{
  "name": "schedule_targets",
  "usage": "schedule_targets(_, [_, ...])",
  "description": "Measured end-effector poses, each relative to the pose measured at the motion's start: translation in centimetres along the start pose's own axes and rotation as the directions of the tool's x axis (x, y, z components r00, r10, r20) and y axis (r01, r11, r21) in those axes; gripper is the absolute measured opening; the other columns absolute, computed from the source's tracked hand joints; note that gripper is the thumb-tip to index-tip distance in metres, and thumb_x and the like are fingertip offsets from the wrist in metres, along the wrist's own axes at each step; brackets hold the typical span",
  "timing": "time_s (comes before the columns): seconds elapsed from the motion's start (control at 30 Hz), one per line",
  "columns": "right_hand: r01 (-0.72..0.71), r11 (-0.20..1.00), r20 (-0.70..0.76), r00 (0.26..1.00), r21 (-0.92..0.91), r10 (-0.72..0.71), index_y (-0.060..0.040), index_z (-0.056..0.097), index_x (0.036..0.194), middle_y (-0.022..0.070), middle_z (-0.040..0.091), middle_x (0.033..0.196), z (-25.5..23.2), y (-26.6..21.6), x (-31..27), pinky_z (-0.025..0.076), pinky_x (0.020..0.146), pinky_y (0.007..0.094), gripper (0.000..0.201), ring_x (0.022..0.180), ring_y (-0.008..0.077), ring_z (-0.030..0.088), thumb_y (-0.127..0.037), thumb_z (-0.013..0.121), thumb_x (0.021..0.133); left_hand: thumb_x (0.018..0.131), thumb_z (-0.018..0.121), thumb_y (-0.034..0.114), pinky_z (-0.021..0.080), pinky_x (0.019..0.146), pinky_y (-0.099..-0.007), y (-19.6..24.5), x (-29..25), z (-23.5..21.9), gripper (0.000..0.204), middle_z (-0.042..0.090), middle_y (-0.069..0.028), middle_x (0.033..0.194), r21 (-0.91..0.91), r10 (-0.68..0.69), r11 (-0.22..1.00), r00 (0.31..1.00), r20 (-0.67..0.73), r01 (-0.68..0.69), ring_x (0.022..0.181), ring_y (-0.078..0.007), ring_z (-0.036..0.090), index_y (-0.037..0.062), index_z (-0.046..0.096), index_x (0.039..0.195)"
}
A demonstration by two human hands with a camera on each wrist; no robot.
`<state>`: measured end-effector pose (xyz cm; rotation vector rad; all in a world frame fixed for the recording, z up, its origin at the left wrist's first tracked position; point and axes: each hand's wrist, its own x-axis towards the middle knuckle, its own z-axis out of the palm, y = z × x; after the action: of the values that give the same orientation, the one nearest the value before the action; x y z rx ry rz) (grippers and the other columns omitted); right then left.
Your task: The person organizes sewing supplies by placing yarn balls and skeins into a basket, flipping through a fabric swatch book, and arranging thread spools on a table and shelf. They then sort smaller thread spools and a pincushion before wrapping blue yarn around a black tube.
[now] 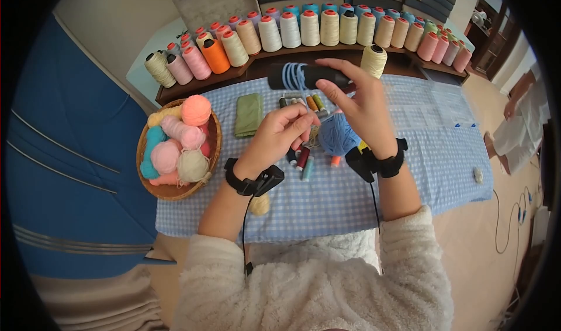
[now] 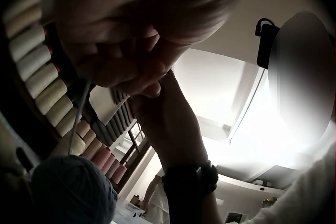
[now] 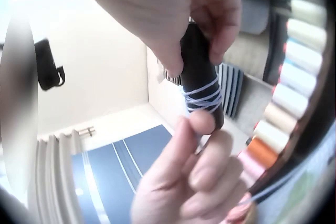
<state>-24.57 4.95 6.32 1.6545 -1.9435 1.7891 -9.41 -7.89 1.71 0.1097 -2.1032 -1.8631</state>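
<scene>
My right hand (image 1: 368,106) grips one end of a black tube (image 3: 194,50), thumb on one side and fingers on the other. Several loops of light blue yarn (image 1: 294,76) circle the tube's other end. Just below the loops, my left hand (image 1: 277,132) pinches the strand between thumb and fingertips. From those fingers the yarn runs down to a blue yarn ball (image 2: 73,190) in the left wrist view. In the head view that ball lies on the checked cloth, below my right hand.
Small thread spools (image 1: 302,158) and a folded green cloth (image 1: 249,114) lie on the checked tablecloth (image 1: 210,214). At left stands a wicker basket (image 1: 217,132) of yarn balls. Large thread cones (image 1: 289,31) line the curved shelf behind. Another person (image 1: 520,117) is at the right.
</scene>
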Motion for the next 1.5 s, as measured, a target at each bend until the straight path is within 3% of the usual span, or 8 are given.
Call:
schedule_targets(0.1, [-0.055, 0.906, 0.092, 0.996, 0.42, 0.018, -0.0023, 0.068, 0.12, 0.0053, 0.071, 0.089, 2.3, 2.2, -0.1, 0.052, 0.063, 0.0236, 0.031, 0.072, 0.0072, 0.064, -0.017, 0.073, 0.093, 0.107, 0.05, 0.018, 0.038, 0.056, -0.0193, -0.4, 0.0, -0.1, 0.024, 0.059, 0.0003, 0.075, 0.025, 0.009, 1.0, 1.0, -0.01, -0.009, 0.062, -0.0051, 0.049, -0.0003, 0.065, 0.103])
schedule_targets(0.67, [-0.407, 0.699, 0.442, 0.886, 0.588, 0.143, -0.001, 0.069, 0.111, -0.0035, 0.064, 0.078, 1.7, 2.3, -0.2, 0.043, 0.063, 0.0187, 0.025, 0.07, 0.0022, 0.054, -0.023, 0.065, 0.1, 0.106, 0.054, 0.019, 0.047, 0.078, -0.0245, -2.6, 0.0, -1.1, 0.024, 0.061, -0.0027, 0.09, -0.19, -0.072, 0.981, 0.987, -0.144, 0.043, 0.081, -0.0117, 0.057, 0.0, 0.068, 0.109])
schedule_targets(0.7, [-0.422, 0.71, 0.48, 0.867, 0.563, 0.135, -0.0015, 0.069, 0.11, -0.0037, 0.065, 0.079, 1.5, 2.6, -0.1, 0.043, 0.063, 0.0191, 0.025, 0.071, 0.0021, 0.054, -0.024, 0.065, 0.1, 0.104, 0.055, 0.017, 0.05, 0.081, -0.0255, -3.0, 0.0, -1.6, 0.023, 0.064, -0.0034, 0.097, -0.067, 0.032, 0.997, 0.993, -0.115, -0.04, 0.085, -0.0125, 0.061, -0.0008, 0.066, 0.113])
schedule_targets(0.8, [-0.421, 0.764, 0.542, 0.833, 0.488, 0.112, -0.0024, 0.071, 0.105, -0.0039, 0.066, 0.081, 0.6, 3.6, 0.3, 0.043, 0.064, 0.0206, 0.025, 0.072, 0.0027, 0.054, -0.026, 0.068, 0.098, 0.103, 0.056, 0.014, 0.055, 0.086, -0.0254, -3.4, 0.1, -2.7, 0.028, 0.069, -0.006, 0.114, -0.366, 0.036, 0.93, 0.999, 0.0, -0.033, 0.096, -0.0103, 0.066, -0.0014, 0.062, 0.125])
schedule_targets(0.97, [-0.173, 0.907, 0.468, 0.883, 0.384, -0.029, -0.0015, 0.073, 0.093, 0.0023, 0.07, 0.078, -0.2, 4.9, 0.3, 0.048, 0.065, 0.0272, 0.031, 0.07, 0.0112, 0.06, -0.033, 0.074, 0.09, 0.105, 0.054, 0.017, 0.048, 0.087, -0.0204, -2.8, 0.7, -2.4, 0.024, 0.064, 0.0018, 0.11, -0.412, -0.086, 0.905, 0.994, 0.07, 0.107, 0.102, -0.0055, 0.06, 0.0007, 0.061, 0.121])
schedule_targets(1.23, [0.081, 0.953, 0.23, 0.973, -0.292, -0.012, -0.0023, 0.069, 0.083, 0.0174, 0.065, 0.07, -1.4, 1.5, -0.2, 0.051, 0.064, 0.0445, 0.045, 0.071, 0.0384, 0.065, -0.045, 0.078, 0.076, 0.091, 0.074, 0.016, 0.048, 0.084, -0.0241, -3.2, 1.0, -0.6, 0.036, 0.059, 0.0015, 0.107, 0.03, 0.023, 0.999, 1.0, 0.007, -0.023, 0.094, -0.0073, 0.057, 0.0025, 0.06, 0.121])
schedule_targets(1.33, [0.171, 0.93, 0.096, 0.984, -0.327, -0.148, -0.0015, 0.07, 0.083, 0.0146, 0.059, 0.06, -0.6, 2.3, -0.5, 0.047, 0.054, 0.0373, 0.04, 0.055, 0.029, 0.061, -0.039, 0.081, 0.077, 0.084, 0.079, 0.008, 0.051, 0.08, -0.0262, -2.6, 1.1, 0.4, 0.048, 0.058, -0.0012, 0.105, 0.287, 0.186, 0.941, 0.982, 0.006, -0.18, 0.089, -0.0094, 0.058, -0.0008, 0.058, 0.126])
schedule_targets(1.5, [-0.044, 0.959, 0.003, 0.999, -0.279, 0.047, -0.0015, 0.072, 0.09, 0.0161, 0.068, 0.069, -0.9, 2.5, -1.1, 0.051, 0.058, 0.0405, 0.045, 0.063, 0.033, 0.067, -0.043, 0.081, 0.076, 0.08, 0.08, 0.005, 0.052, 0.077, -0.0274, -2.7, 1.0, 0.7, 0.052, 0.058, -0.0077, 0.108, 0.402, 0.271, 0.889, 0.96, -0.072, -0.221, 0.083, -0.014, 0.06, -0.0013, 0.059, 0.127])
